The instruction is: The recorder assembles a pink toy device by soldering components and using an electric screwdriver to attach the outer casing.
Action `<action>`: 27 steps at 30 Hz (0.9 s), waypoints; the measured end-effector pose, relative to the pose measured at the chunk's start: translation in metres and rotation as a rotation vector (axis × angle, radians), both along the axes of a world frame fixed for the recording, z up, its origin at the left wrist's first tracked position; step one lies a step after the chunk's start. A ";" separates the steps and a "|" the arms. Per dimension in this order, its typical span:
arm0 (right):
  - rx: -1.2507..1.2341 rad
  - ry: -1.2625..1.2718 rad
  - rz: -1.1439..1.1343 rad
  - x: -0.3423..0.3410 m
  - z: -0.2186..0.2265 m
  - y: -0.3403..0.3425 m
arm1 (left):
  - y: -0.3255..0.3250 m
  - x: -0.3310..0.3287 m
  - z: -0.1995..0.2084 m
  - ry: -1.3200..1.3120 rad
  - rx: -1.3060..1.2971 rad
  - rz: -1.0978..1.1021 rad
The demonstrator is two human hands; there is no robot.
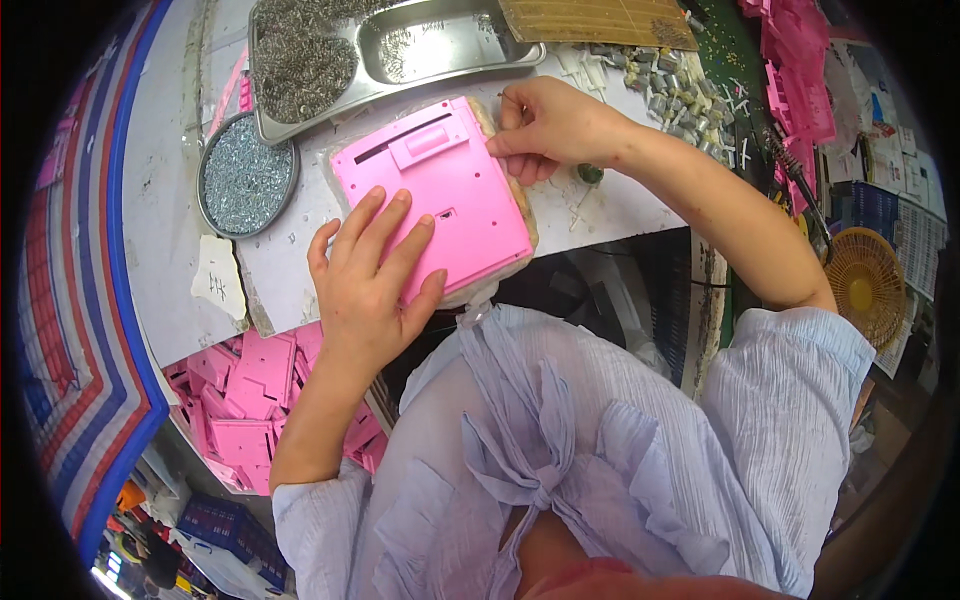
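Note:
A pink plastic casing point(465, 185) with a long dark slot and several small holes lies on a padded block wrapped in clear plastic point(522, 200). My left hand point(375, 265) rests on the casing's lower left part, fingers spread flat. At the upper right edge is my right hand point(540, 130), its thumb and fingers curled together against the rim. Whatever those fingers may pinch is hidden.
A metal tray point(440, 50) of small metal parts stands at the back. Left of the casing is a round dish of screws point(247, 175). Cardboard point(600, 20) and loose grey-white parts point(670, 95) lie at right. Pink casings point(250, 400) fill a space below left.

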State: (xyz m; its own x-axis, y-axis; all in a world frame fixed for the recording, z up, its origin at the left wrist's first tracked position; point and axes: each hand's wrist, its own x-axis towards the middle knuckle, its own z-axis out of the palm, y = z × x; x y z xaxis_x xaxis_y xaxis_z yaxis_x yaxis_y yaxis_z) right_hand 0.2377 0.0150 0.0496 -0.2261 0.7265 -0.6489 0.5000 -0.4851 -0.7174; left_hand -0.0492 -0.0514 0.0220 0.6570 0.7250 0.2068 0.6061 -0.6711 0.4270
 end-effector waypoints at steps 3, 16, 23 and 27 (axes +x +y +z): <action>0.000 0.013 -0.018 -0.001 -0.004 0.003 | -0.003 0.004 0.002 0.029 0.045 -0.016; 0.029 0.119 -0.018 0.007 -0.015 -0.057 | -0.004 0.011 0.011 0.168 0.109 -0.018; 0.036 -0.004 0.021 -0.004 -0.006 -0.051 | -0.005 0.012 0.002 0.113 0.110 -0.017; 0.002 0.064 -0.059 0.003 -0.008 -0.054 | 0.000 0.014 -0.002 0.022 0.146 -0.011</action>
